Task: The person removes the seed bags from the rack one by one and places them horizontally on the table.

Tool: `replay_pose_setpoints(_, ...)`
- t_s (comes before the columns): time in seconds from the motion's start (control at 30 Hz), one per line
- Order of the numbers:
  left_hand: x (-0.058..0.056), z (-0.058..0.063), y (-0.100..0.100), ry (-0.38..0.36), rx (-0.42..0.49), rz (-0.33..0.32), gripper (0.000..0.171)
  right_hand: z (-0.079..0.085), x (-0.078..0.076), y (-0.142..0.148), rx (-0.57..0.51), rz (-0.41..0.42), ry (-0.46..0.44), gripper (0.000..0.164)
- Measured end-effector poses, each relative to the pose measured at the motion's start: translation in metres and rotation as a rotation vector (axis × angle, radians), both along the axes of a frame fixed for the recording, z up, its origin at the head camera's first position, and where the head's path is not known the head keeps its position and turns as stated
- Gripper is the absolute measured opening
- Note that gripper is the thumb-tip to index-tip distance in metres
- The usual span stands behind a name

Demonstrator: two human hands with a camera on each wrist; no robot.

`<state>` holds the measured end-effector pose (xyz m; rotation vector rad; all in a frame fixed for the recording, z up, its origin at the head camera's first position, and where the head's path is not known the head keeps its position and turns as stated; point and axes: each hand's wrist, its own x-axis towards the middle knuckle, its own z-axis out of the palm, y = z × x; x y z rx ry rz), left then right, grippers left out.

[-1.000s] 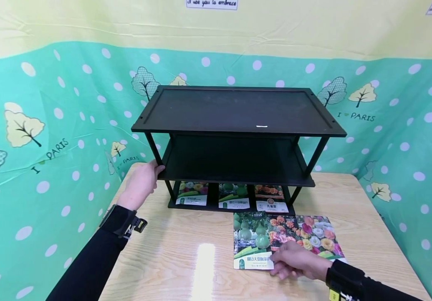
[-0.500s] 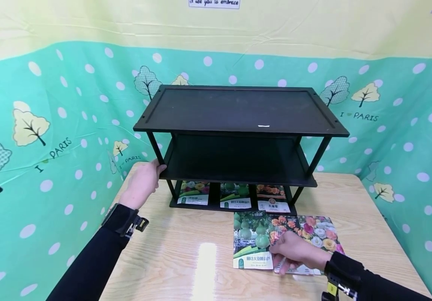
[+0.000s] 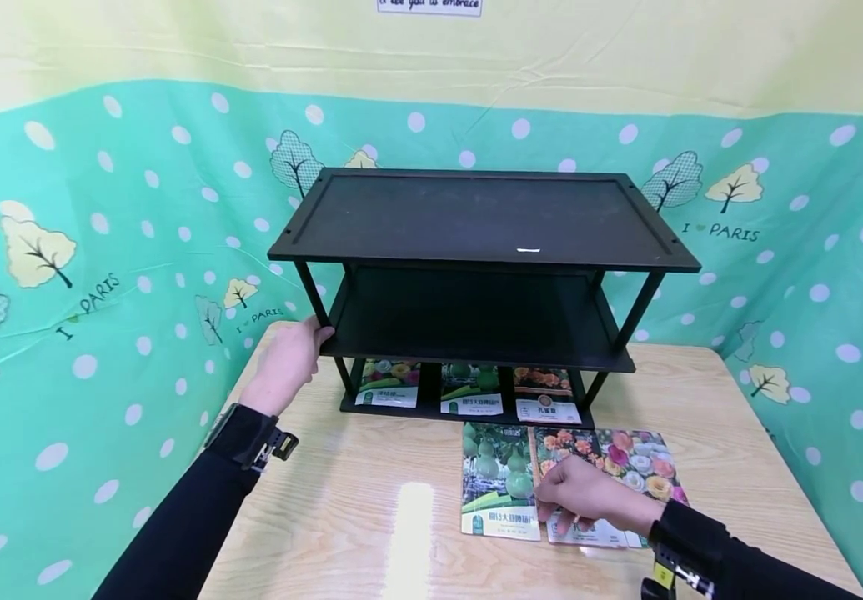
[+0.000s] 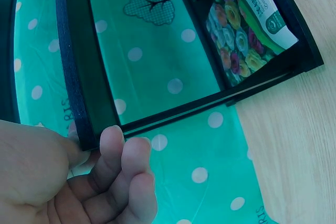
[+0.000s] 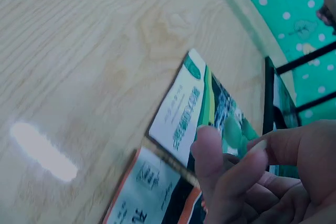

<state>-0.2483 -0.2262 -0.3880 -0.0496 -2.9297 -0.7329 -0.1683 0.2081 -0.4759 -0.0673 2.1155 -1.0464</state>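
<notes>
A black three-tier rack stands at the back of the table. My left hand grips the front left corner of its middle shelf, with thumb and fingers around the edge in the left wrist view. My right hand is low over the seed packets, its fingertips at the right edge of a green gourd packet. That packet lies flat on the table. Beside it lies an orange-flower packet, partly hidden under the hand. Further right is a packet with multicoloured roses. My right fingers are loosely bent in the right wrist view.
On the rack's bottom tier lie a rose packet, a gourd packet and an orange-flower packet. A dotted turquoise curtain surrounds the light wooden table. A small white mark shows on the top shelf.
The gourd packet under my right fingertips has slid slightly left, opening a narrow gap beside the orange-flower packet. My right hand has shifted slightly up and left. My left hand keeps its grip.
</notes>
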Motion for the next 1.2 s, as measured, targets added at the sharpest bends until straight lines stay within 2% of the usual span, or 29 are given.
replay_pose_setpoints(0.1, 0.0, 0.0, -0.001, -0.008, 0.005, 0.005, 0.024, 0.0, 0.0, -0.003, 0.015, 0.04, 0.048, 0.023)
replay_pose_setpoints(0.23, 0.001, -0.001, -0.001, 0.015, -0.024, -0.004, 0.023, 0.002, -0.004, 0.0, 0.051, 0.009, 0.066, 0.019)
replay_pose_setpoints(0.37, 0.003, -0.001, -0.002, 0.068, -0.081, -0.044, 0.018, 0.003, -0.013, 0.005, 0.103, -0.05, 0.107, 0.018)
replay_pose_setpoints(0.53, 0.005, -0.001, -0.003, 0.123, -0.176, -0.081, 0.01, 0.005, -0.031, 0.016, 0.207, -0.103, 0.181, 0.015)
replay_pose_setpoints(0.63, 0.005, -0.002, -0.004, 0.131, -0.21, -0.094, 0.007, 0.006, -0.044, 0.026, 0.242, -0.094, 0.207, 0.016)
replay_pose_setpoints(0.8, 0.004, -0.004, -0.004, 0.126, -0.213, -0.103, 0.008, 0.01, -0.068, 0.042, 0.261, -0.061, 0.232, 0.016)
replay_pose_setpoints(0.9, 0.004, -0.004, -0.004, 0.13, -0.219, -0.099, 0.007, 0.013, -0.079, 0.049, 0.255, -0.05, 0.241, 0.026)
replay_pose_setpoints(1.03, 0.004, -0.004, -0.004, 0.144, -0.241, -0.11, 0.008, 0.013, -0.088, 0.055, 0.248, -0.058, 0.23, 0.05)
replay_pose_setpoints(1.13, 0.003, -0.004, -0.003, 0.134, -0.204, -0.107, 0.01, 0.007, -0.092, 0.057, 0.271, -0.076, 0.235, 0.058)
replay_pose_setpoints(1.2, 0.002, -0.003, -0.002, 0.115, -0.159, -0.098, 0.012, 0.0, -0.094, 0.057, 0.292, -0.078, 0.271, 0.06)
